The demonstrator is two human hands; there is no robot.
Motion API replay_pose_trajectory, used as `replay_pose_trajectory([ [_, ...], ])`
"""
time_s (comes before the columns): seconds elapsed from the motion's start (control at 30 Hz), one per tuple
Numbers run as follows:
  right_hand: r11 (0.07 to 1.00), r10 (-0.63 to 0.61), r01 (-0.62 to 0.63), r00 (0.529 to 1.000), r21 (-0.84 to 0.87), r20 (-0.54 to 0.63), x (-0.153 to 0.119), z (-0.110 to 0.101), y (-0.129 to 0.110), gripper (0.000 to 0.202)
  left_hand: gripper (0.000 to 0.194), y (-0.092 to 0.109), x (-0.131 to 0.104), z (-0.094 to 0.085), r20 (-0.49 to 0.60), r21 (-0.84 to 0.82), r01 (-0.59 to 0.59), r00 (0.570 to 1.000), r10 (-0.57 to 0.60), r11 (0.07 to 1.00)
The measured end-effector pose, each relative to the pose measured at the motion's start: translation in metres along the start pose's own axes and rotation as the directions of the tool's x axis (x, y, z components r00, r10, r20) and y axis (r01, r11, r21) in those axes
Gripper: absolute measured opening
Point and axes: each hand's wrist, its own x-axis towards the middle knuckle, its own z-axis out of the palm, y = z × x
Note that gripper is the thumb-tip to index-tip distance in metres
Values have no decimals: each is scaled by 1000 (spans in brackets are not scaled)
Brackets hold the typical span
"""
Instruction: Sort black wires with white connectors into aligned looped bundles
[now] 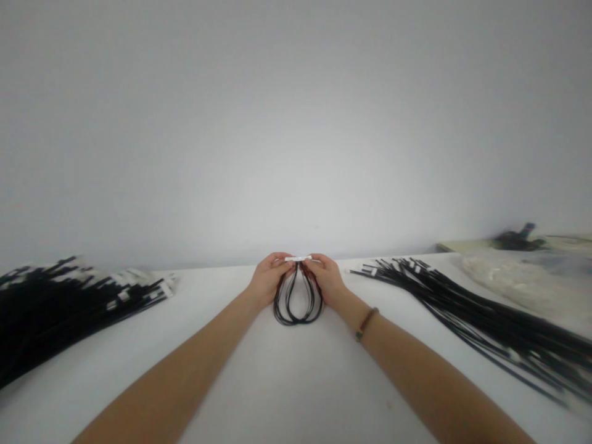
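In the middle of the head view, a black cable (pixel 298 322) hangs in several loops below a white connector piece (pixel 298 258). My left hand (pixel 271 277) pinches the left end of the white piece and the cable by it, fingers closed. On the other side, my right hand (pixel 326 277) is closed the same way on the right end. Both hands are at the same height, close together, with the loops between them. The fingertips partly hide how the cable meets the white piece, and its exact shape is too small to make out.
A thick pile of black cables (pixel 69 314) with white ends lies on the left of the white table (pixel 296 394). More black cables (pixel 485 314) are spread on the right. Behind them sits a clear plastic bag (pixel 518 277) with whitish contents. A plain wall (pixel 296 123) rises behind.
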Motion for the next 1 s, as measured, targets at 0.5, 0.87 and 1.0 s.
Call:
replay_pose_trajectory([
  [0.5,1000,18,-18,1000,-11,20,-3,2,-4,28,19,5,-2,3,-30,-37,39,999,-40,999],
  [0.87,999,37,-35,990,-16,133,-4,-3,-10,19,25,26,-9,-7,282,54,543,797,-535,838],
  [1.0,996,25,-14,992,-89,125,-6,-1,-11,24,24,14,-9,1,194,43,403,894,-403,914],
])
